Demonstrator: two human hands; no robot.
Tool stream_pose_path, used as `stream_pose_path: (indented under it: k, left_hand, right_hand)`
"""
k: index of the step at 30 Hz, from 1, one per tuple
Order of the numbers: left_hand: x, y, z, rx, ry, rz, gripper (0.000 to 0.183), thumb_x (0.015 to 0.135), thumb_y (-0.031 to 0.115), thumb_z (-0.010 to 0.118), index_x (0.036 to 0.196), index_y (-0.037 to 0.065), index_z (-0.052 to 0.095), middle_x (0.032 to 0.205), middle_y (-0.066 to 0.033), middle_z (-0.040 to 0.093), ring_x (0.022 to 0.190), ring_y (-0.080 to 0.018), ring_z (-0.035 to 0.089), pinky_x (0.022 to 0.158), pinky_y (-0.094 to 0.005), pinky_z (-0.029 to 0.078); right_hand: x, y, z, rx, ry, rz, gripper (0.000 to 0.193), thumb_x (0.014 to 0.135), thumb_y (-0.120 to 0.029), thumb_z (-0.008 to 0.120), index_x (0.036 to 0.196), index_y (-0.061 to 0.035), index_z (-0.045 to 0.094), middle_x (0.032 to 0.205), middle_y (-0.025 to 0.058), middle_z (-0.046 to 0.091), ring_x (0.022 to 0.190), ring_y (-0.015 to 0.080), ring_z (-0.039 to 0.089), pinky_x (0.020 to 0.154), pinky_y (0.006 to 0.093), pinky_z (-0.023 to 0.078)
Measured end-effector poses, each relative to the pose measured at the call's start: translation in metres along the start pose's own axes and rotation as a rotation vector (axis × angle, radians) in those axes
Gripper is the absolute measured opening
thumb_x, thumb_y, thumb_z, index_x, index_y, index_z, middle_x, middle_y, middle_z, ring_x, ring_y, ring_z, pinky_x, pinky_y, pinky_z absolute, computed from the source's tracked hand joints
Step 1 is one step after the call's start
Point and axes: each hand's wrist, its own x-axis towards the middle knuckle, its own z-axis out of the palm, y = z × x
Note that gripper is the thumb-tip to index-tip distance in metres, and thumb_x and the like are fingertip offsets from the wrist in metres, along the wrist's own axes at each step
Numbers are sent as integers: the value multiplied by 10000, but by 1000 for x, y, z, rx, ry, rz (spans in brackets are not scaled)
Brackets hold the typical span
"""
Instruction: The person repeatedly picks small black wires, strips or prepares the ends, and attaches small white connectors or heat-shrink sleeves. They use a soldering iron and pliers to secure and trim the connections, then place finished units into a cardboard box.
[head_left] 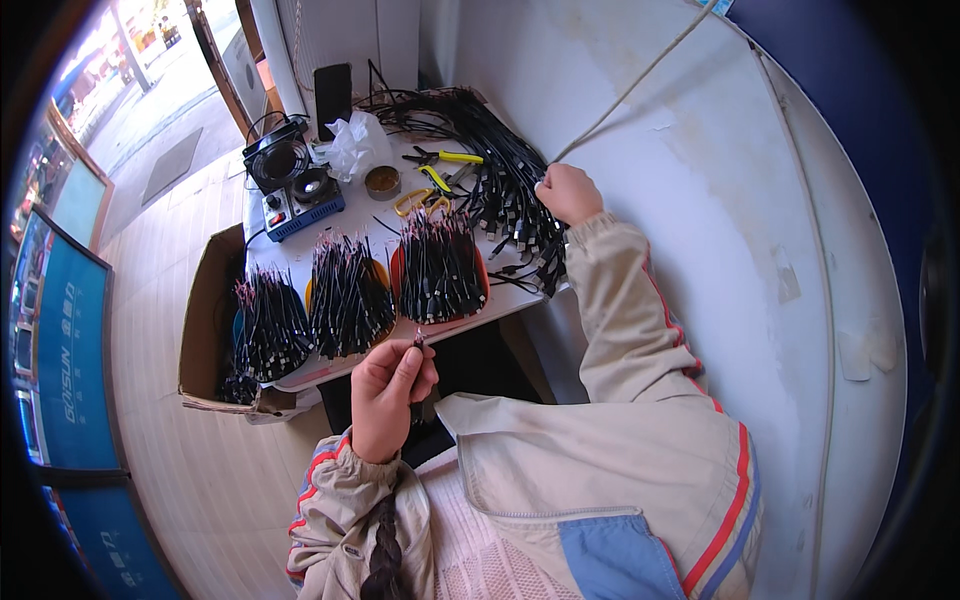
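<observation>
My left hand, in front of the table edge, is closed in a pinch on a short black cable, whose pinkish wire ends point up. The cable's lower part is hidden by the hand. At the right, my right hand is curled over the edge of a heap of black USB cables; what its fingertips hold is hidden. Bundles of short black cables with bare ends up stand in a red tray, an orange tray and a blue tray along the front edge.
A blue soldering pot with a black fan stands at the left. Near it are a round tin, a white plastic bag, a phone, yellow-handled pliers and yellow-handled scissors. A cardboard box adjoins the table; a wall rises right.
</observation>
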Motion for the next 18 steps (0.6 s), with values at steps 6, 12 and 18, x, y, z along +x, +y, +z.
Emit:
stream_pose_path:
  k: [6, 12, 18]
  left_hand:
    - [26, 5, 21, -179, -110, 47, 162, 1002, 102, 471, 1071, -11, 566, 1264, -153, 582, 1113, -239, 614, 910, -348, 532]
    - [48, 43, 43, -308, -117, 511, 171, 1001, 90, 466, 1136, 7, 531, 1406, -175, 447, 1138, -256, 600, 947, -375, 519]
    - [16, 67, 15, -271, 37, 676, 175, 1027, 156, 423, 1081, 22, 522, 1212, -233, 595, 822, -205, 689, 783, -329, 562]
  right_hand:
    - [-126, -34, -51, 415, 226, -482, 112, 829, -114, 600, 847, -26, 533, 786, 151, 549, 736, 352, 570, 639, 434, 460]
    - [-215, -85, -45, 452, 94, -712, 137, 808, -119, 632, 832, -58, 512, 785, 110, 517, 740, 305, 571, 605, 410, 471]
    - [-248, -109, 8, 536, -54, -758, 182, 803, -150, 649, 840, -58, 496, 783, 91, 518, 752, 279, 582, 605, 391, 486]
